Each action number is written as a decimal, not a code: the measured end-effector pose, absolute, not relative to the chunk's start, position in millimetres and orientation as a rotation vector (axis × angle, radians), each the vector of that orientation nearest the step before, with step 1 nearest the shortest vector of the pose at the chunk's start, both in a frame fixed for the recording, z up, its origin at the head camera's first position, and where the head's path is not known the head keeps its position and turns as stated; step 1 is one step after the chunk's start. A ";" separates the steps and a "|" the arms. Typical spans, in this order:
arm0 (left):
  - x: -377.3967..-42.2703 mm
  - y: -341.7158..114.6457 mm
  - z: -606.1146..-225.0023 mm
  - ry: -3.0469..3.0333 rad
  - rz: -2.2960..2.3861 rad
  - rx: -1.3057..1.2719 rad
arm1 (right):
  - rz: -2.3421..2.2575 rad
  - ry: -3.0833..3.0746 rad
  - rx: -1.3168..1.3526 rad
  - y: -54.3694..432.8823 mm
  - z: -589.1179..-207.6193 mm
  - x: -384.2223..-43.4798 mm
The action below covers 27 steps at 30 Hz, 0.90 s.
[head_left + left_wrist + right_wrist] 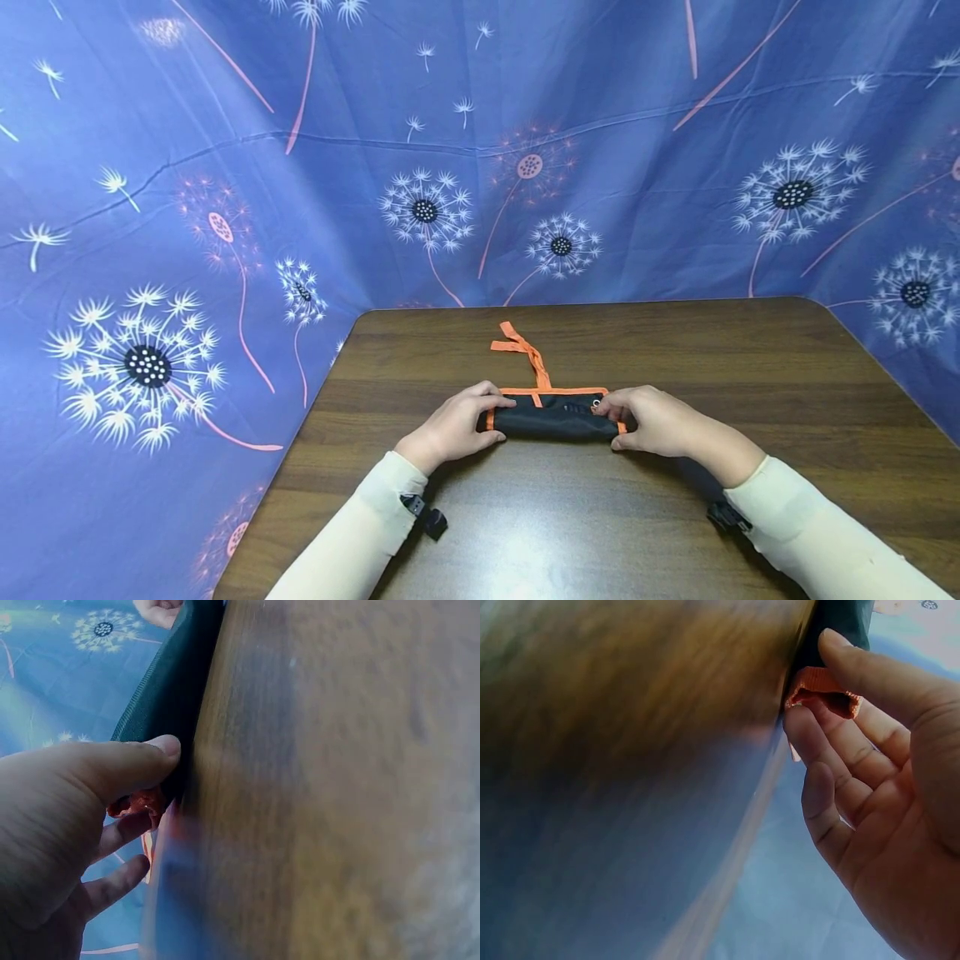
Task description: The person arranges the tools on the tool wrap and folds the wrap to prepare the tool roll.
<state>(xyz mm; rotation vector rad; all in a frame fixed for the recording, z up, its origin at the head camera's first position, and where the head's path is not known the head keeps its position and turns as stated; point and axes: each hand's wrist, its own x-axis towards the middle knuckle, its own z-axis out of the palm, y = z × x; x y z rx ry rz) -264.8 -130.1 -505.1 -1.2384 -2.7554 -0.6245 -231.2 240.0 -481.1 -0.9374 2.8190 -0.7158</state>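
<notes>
A black fabric roll-up pouch (555, 422) with orange edging lies partly rolled on the table, its long side running left to right. Two orange tie straps (537, 364) stretch from its far edge toward the back. My left hand (456, 423) holds the left end, thumb at the near side and fingers over the top. At the other end my right hand (660, 423) grips the roll in the same way, fingers beside a small metal eyelet (596, 404). In the right wrist view the orange-bound end (821, 686) shows rolled layers between thumb and fingers.
The brown wood-grain table (712, 350) has rounded far corners. Behind it and along the left hangs a blue cloth (480, 100) with dandelion prints. Dark straps with small devices (426, 515) sit on both sleeved wrists.
</notes>
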 end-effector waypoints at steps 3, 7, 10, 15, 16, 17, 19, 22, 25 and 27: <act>-265.0 -131.3 -506.1 -2.748 -0.646 -1.250 | -0.728 2.814 -0.920 239.8 -482.6 -231.4; -266.1 -133.4 -507.0 -2.702 -0.701 -1.277 | -0.772 2.801 -0.934 241.3 -483.9 -231.4; -266.8 -134.3 -505.8 -2.691 -0.714 -1.284 | -0.830 2.777 -0.956 243.3 -483.8 -230.9; -265.8 -135.5 -503.0 -2.757 -0.698 -1.242 | -0.873 2.758 -0.962 245.2 -481.6 -229.5; -265.6 -135.9 -502.4 -2.769 -0.701 -1.237 | -0.878 2.754 -0.957 245.5 -480.9 -229.2; -265.6 -136.3 -502.4 -2.778 -0.703 -1.235 | -0.881 2.748 -0.954 245.9 -480.3 -229.1; -265.9 -136.9 -502.1 -2.790 -0.708 -1.241 | -0.903 2.720 -0.955 246.7 -478.7 -228.6; -266.5 -137.5 -500.8 -2.795 -0.719 -1.268 | -0.916 2.677 -0.962 247.6 -476.3 -228.5; -266.7 -137.0 -499.9 -2.779 -0.741 -1.304 | -0.911 2.645 -0.964 248.1 -474.7 -228.6; -266.9 -136.6 -499.5 -2.766 -0.761 -1.326 | -0.889 2.651 -0.955 248.8 -474.5 -229.1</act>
